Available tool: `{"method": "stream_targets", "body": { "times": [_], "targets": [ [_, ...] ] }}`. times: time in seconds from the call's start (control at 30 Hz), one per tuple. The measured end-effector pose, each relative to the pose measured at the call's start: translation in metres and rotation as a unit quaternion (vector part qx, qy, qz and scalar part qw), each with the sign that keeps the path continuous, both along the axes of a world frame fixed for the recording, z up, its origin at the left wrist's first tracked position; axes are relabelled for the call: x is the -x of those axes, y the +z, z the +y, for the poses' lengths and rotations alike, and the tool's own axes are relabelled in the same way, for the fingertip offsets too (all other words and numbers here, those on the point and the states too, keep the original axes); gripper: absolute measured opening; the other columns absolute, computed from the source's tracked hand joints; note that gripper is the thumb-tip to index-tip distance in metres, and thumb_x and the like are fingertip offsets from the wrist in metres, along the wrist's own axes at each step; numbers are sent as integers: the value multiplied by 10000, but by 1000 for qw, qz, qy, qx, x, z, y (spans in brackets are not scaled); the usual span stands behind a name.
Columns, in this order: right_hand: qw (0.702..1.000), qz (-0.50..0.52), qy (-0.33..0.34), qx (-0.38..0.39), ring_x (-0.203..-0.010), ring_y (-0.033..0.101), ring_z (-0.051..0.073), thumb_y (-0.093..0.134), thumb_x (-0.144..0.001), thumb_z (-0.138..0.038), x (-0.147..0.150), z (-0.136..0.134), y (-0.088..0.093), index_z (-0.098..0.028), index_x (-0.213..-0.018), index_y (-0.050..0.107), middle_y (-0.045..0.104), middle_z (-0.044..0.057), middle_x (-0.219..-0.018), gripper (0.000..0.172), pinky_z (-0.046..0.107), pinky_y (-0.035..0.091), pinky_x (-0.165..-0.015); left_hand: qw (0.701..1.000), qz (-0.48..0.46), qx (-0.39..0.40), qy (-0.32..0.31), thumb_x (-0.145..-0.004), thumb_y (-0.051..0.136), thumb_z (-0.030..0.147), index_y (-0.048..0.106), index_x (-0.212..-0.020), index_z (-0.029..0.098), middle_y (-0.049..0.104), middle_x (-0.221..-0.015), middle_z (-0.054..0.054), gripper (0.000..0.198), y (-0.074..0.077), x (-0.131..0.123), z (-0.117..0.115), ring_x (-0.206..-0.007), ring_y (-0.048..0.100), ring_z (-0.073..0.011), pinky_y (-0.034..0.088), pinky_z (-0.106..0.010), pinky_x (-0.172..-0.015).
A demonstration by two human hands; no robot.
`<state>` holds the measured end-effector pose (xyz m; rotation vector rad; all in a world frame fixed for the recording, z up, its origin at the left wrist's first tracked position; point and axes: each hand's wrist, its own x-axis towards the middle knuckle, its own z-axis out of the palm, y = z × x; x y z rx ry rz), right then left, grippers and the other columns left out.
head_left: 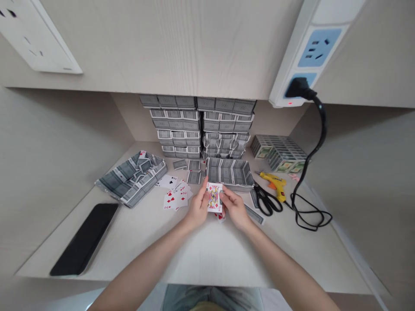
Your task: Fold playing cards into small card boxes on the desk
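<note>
Between my two hands is a playing card (214,198), a jack of diamonds, face up; whether more cards lie under it I cannot tell. My left hand (198,206) grips its left edge, thumb on top. The right edge is pinched by my right hand (236,209). Just beyond my hands stands an open box made of grey-backed cards (230,170). Loose face-up cards (175,198) overlap on the desk left of my left hand, and red-marked cards (220,217) show partly below my right hand.
Stacked card-built boxes (180,125) rise at the back. A card-covered tray (139,194) and a black phone (86,237) lie left. Scissors (266,201), a yellow glue gun (275,183) with a looping black cable (319,125), and wrapped card packs (280,151) are right.
</note>
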<state>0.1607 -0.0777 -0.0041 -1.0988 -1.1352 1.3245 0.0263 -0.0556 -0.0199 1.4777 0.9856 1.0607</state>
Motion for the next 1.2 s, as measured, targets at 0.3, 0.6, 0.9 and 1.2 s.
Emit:
{"method": "stream_targets", "body": {
  "times": [0.3, 0.6, 0.9, 1.2],
  "targets": [
    [999, 22, -21, 18, -308, 417, 93, 468, -784, -474, 3, 0, -6, -205, -1049, 446, 486, -75, -467, 378, 198, 341, -289, 1000, 2, 15, -1, -847, 360, 404, 215, -1362, 180, 540, -660, 11, 580, 1, -3, -2, -488, 437, -80, 408, -191, -488],
    [1000, -2, -24, 1, -302, 396, 76, 466, -782, -502, 4, -1, -10, -213, -984, 444, 482, -72, -494, 354, 193, 341, -290, 994, -85, 57, 33, -795, 454, 371, 517, -1075, 165, 593, -885, -29, 353, 9, -4, 3, -717, 538, -121, 448, -217, -638],
    [999, -22, -25, -1, -307, 398, 77, 451, -789, -514, 6, 0, -17, -210, -1024, 449, 498, -66, -493, 385, 197, 346, -300, 997, -39, 27, 61, -809, 430, 371, 520, -916, 168, 565, -768, -4, 247, -1, -4, 3, -680, 520, -119, 441, -219, -629],
    [999, -28, -42, 4, -309, 394, 82, 464, -774, -523, 9, 1, -16, -201, -1080, 504, 515, -42, -514, 446, 211, 345, -293, 996, -32, 16, 85, -821, 400, 351, 531, -993, 171, 604, -830, -17, 282, 1, -5, 0, -698, 544, -125, 454, -228, -646]
  ]
}}
